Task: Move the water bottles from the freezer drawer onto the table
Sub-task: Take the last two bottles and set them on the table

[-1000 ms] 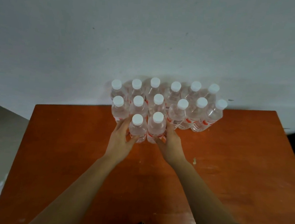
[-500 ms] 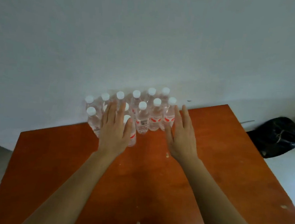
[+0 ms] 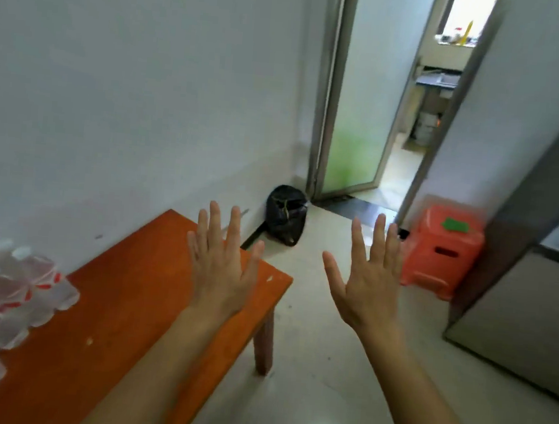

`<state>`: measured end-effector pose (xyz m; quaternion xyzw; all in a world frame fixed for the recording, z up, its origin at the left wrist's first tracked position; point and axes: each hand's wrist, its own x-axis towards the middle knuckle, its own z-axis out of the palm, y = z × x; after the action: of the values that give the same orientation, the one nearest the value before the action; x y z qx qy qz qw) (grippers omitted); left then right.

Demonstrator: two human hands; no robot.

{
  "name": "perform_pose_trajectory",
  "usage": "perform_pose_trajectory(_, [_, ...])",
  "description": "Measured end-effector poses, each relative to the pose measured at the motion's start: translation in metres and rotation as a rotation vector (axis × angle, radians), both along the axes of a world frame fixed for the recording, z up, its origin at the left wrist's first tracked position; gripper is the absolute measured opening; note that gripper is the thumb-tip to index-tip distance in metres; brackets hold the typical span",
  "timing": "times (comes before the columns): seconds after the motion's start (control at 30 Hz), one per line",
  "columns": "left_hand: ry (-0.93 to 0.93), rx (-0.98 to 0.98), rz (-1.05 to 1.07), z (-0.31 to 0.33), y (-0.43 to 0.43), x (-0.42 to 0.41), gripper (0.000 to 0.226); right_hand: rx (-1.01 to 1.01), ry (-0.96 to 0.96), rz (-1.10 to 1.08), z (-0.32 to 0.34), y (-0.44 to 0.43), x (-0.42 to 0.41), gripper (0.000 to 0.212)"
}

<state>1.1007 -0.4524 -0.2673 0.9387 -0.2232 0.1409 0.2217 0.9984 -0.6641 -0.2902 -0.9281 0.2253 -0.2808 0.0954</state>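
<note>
I have turned right since a moment ago, and the water bottles (image 3: 4,292) now crowd the frame's lower left on the table (image 3: 149,288). My left hand (image 3: 221,264) and right hand (image 3: 368,280) hang spread and empty. Swinging back carelessly, I could topple that packed cluster.

water bottles (image 3: 11,289): clear plastic, glossy, blurred
table (image 3: 128,300): wood, smooth, faint sheen, few pale chips
stool (image 3: 443,256): moulded plastic, glossy
bag (image 3: 286,215): black plastic, crinkled, shiny
floor (image 3: 324,384): polished, reflective
</note>
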Motion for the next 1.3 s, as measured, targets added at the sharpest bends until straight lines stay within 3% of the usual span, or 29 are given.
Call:
perform_pose_trajectory(0.27, [-0.054, 0.04, -0.48, 0.005, -0.235, -0.111, 0.073, 0.075, -0.049, -0.449, -0.006, -0.171, -0.176, 0.082])
perform_pose_trajectory(0.5, [-0.046, 0.025, -0.778, -0.011, -0.408, -0.152, 0.076, 0.056, -0.016, -0.698, -0.022, -0.288, -0.241, 0.084])
perform_pose_trajectory(1.0, [-0.034, 0.108, -1.068, 0.016, -0.713, -0.209, 0.071, 0.061, -0.029, -0.93, 0.015, -0.536, -0.318, 0.081])
perform_pose_trajectory(1.3, [-0.003, 0.142, -1.03, -0.002, -0.873, -0.277, 0.072, 0.136, 0.009, -0.859, -0.007, -0.704, -0.383, 0.079])
